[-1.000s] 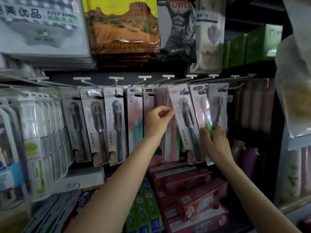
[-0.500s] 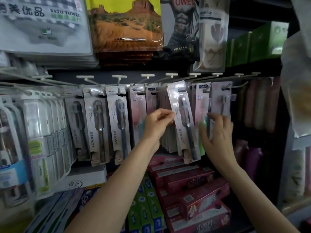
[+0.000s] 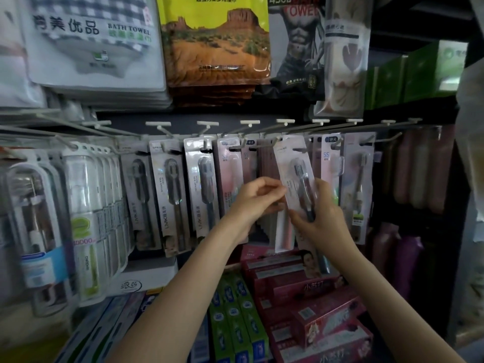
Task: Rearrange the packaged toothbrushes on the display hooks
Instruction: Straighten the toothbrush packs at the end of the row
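Grey-handled toothbrush pack [image 3: 297,179], tilted with its top leaning left, held off the hooks in front of the middle of the row, its lower part running down behind the right hand. Left hand [image 3: 255,199] pinching the pack's left edge between thumb and curled fingers; right hand [image 3: 318,221] wrapped around its lower half, thumb across the blister. Hang hole at the top card seemingly just below and in front of the display hooks [image 3: 264,142], though hard to tell whether clear of a prong or touching one.

Step in hand, by the look of it: lifting this pack away to rehang it with its like. Matching grey packs [image 3: 170,203] hanging further left, pink packs [image 3: 227,179] directly behind the hands.

To do it well: keep the card upright and square before moving, steadying the bottom with the right and steering the top with the left. Draw straight out along the prong, never sideways, to spare the slot from tearing. Aim for the hook bearing the same design, slide fully back, face forward. Watch for neighbouring pink packs snagging and swinging off.
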